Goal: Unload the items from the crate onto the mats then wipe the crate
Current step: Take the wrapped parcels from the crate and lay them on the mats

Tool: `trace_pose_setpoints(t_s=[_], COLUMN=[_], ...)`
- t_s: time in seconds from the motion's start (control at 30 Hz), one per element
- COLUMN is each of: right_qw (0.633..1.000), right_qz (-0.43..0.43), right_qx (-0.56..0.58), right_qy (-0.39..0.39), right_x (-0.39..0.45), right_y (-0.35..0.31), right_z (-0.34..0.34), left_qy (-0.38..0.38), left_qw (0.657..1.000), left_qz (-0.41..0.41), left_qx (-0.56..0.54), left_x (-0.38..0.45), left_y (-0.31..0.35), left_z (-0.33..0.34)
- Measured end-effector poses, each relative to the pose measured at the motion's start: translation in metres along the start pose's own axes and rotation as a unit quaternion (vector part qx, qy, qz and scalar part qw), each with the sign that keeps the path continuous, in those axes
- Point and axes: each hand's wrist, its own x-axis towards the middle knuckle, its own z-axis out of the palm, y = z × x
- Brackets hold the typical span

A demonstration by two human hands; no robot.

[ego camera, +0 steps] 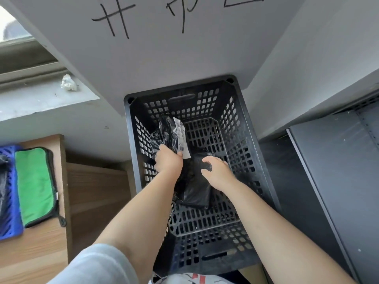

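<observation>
A black perforated plastic crate [252, 152] stands on the floor in front of me. Inside it my left hand [168, 160] grips a black plastic parcel with a white shipping label [168, 130], raised against the crate's left wall. A second black parcel [194, 187] lies on the crate floor. My right hand [217, 173] reaches over that second parcel with fingers curved and spread, touching its top edge. To the left, a blue mat [10, 201] and a green mat [35, 185] lie on a wooden table.
A white wall with black handwriting [143, 17] rises behind the crate. A grey metal cabinet [338, 171] stands to the right. A crumpled white paper [68, 83] sits on the window ledge at upper left. A dark item lies on the blue mat's left edge.
</observation>
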Motion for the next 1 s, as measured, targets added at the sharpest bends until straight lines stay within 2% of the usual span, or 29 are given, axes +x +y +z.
trace_pose_setpoints(t_s=[0.1,0.23,0.33,0.43,0.5,0.6,0.77,0.9,1.0], right_qw=[0.999,0.986,0.954,0.898,0.863,0.846,0.835,0.846,0.845], right_qz=[0.004,0.001,0.016,0.025,0.001,-0.034,-0.068,-0.081,-0.09], right_qx=[0.04,0.157,0.291,0.44,0.505,0.527,0.539,0.524,0.522], right_qy=[0.012,0.049,0.074,0.016,-0.033,-0.065,-0.085,-0.058,-0.072], right_x=[-0.001,-0.004,-0.011,-0.019,-0.029,-0.04,-0.058,-0.073,-0.083], right_y=[-0.004,-0.02,-0.029,-0.029,-0.028,-0.02,-0.015,-0.011,-0.005], right_z=[-0.008,-0.027,-0.048,-0.068,-0.078,-0.08,-0.072,-0.067,-0.064], left_qy=[-0.03,-0.134,-0.247,-0.301,-0.306,-0.299,-0.257,-0.2,-0.169], left_qw=[0.988,0.936,0.885,0.857,0.845,0.833,0.838,0.86,0.869], left_qz=[0.002,-0.02,-0.034,-0.002,0.018,0.041,0.074,0.105,0.116], left_qx=[-0.153,-0.324,-0.392,-0.419,-0.438,-0.464,-0.476,-0.457,-0.45], left_x=[-0.005,-0.018,-0.034,-0.058,-0.07,-0.083,-0.106,-0.128,-0.152], left_y=[-0.003,-0.01,-0.017,-0.017,-0.016,-0.014,-0.02,-0.029,-0.036], left_z=[-0.016,-0.039,-0.053,-0.071,-0.078,-0.085,-0.086,-0.081,-0.081])
